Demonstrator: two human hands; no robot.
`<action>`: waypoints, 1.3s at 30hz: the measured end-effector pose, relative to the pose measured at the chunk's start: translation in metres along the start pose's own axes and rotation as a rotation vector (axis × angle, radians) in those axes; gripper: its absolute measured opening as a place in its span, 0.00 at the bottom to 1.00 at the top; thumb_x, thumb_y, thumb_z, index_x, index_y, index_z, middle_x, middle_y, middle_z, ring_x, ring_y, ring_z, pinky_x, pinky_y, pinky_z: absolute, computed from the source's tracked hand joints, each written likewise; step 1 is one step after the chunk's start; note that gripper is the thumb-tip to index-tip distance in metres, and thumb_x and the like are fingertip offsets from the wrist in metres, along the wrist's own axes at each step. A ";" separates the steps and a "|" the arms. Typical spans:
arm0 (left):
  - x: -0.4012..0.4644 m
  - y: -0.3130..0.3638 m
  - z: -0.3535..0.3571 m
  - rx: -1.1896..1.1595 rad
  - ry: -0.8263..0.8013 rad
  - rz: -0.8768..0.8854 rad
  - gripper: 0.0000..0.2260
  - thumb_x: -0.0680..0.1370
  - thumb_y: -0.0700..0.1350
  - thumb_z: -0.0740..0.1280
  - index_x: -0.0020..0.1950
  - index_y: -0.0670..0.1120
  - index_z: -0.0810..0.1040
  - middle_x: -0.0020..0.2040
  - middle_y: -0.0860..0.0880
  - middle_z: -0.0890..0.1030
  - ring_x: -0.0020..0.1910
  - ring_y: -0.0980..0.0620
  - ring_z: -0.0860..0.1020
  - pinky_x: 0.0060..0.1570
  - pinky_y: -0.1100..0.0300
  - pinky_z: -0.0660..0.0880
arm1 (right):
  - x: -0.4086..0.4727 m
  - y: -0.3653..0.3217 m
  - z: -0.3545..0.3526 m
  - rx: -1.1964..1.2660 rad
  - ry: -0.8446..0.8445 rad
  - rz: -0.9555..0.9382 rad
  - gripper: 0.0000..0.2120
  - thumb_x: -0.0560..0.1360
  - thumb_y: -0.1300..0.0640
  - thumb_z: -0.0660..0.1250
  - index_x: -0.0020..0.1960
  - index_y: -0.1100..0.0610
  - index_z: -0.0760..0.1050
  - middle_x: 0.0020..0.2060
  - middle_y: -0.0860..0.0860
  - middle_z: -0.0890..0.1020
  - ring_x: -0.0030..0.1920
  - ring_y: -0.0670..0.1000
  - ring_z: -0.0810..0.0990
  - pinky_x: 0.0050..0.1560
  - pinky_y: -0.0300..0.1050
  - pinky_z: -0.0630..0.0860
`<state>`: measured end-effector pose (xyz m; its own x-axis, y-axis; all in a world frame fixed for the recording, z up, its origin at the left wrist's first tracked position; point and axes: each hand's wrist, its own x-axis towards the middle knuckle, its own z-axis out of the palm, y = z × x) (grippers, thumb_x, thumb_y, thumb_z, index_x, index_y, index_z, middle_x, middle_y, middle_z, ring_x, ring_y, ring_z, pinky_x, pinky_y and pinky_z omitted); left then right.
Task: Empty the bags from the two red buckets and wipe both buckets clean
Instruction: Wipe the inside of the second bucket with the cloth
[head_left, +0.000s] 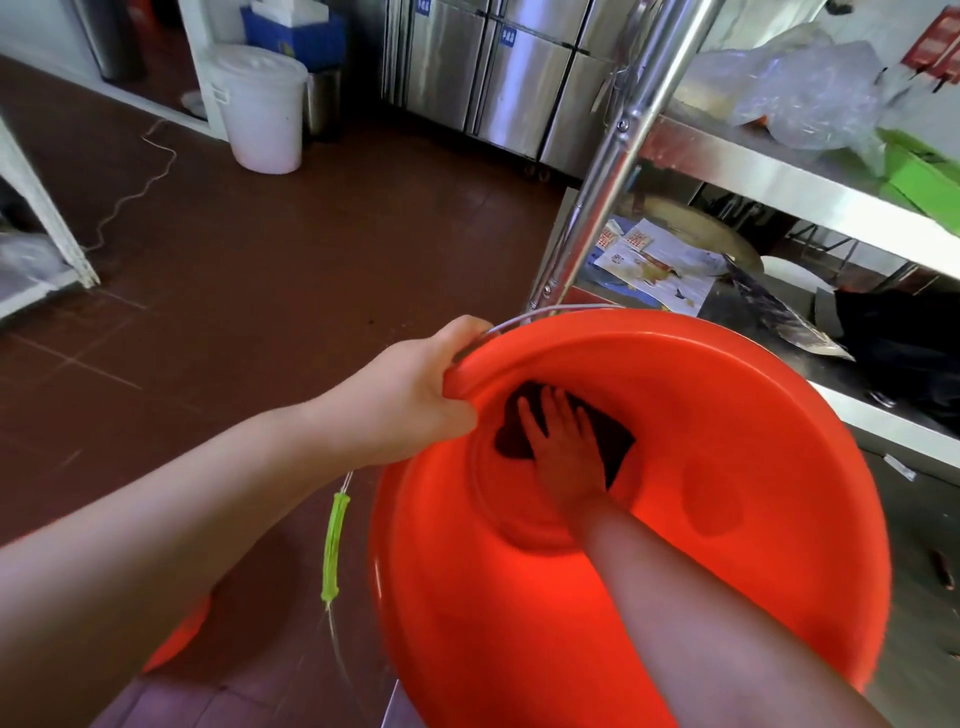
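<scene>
- The red bucket (675, 519) sits tilted toward the camera, its open mouth filling the lower right of the view, beside a steel table (779, 171) with a shelf below.
- The right hand (566, 452) reaches deep inside the bucket, fingers straight and spread, pressing a dark cloth (613, 441) flat against the bottom; this grip is open, pinching nothing.
- The left hand (410, 400) holds the bucket's near-left rim, thumb curled over the edge and fingers wrapped outside; this grip is closed around the rim.
- The bucket's wire handle hangs down on the left side, with its green sleeve (335, 551) dangling below the left wrist.
- An edge of a second red bucket (179, 639) shows low on the left, under the left forearm.
- On the table's lower shelf lie printed papers (660, 265) and something black; on its top, a clear plastic bag (810, 88).
- Farther off, on the brown tiled floor (260, 249), stands a white lidded bucket (262, 104), with steel cabinets (498, 78) behind.
</scene>
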<state>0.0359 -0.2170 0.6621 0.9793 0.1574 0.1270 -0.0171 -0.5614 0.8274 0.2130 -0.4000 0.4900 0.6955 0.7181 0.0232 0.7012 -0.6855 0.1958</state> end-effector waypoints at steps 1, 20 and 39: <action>0.004 0.002 0.000 -0.009 -0.017 0.020 0.27 0.66 0.37 0.68 0.62 0.55 0.69 0.35 0.51 0.80 0.30 0.59 0.77 0.28 0.69 0.71 | 0.000 -0.004 0.002 -0.057 -0.037 -0.101 0.33 0.78 0.56 0.53 0.77 0.48 0.41 0.77 0.57 0.45 0.76 0.58 0.41 0.72 0.59 0.36; -0.102 -0.035 0.088 -0.030 0.470 -0.327 0.18 0.76 0.50 0.65 0.63 0.55 0.65 0.49 0.54 0.78 0.48 0.51 0.79 0.44 0.57 0.74 | -0.048 -0.041 0.025 -0.012 -0.214 -0.001 0.38 0.74 0.59 0.57 0.77 0.45 0.41 0.76 0.53 0.38 0.70 0.55 0.26 0.63 0.65 0.24; 0.024 0.010 0.030 0.294 -0.004 0.022 0.13 0.77 0.47 0.60 0.61 0.50 0.66 0.37 0.54 0.72 0.44 0.44 0.78 0.39 0.54 0.73 | -0.113 0.028 -0.016 -0.462 -0.808 -0.667 0.28 0.81 0.56 0.55 0.77 0.43 0.49 0.77 0.47 0.38 0.76 0.52 0.37 0.73 0.61 0.38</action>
<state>0.0654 -0.2426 0.6571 0.9801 0.1401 0.1405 0.0205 -0.7759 0.6306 0.1514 -0.4988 0.5088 0.2212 0.5206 -0.8246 0.9601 0.0320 0.2778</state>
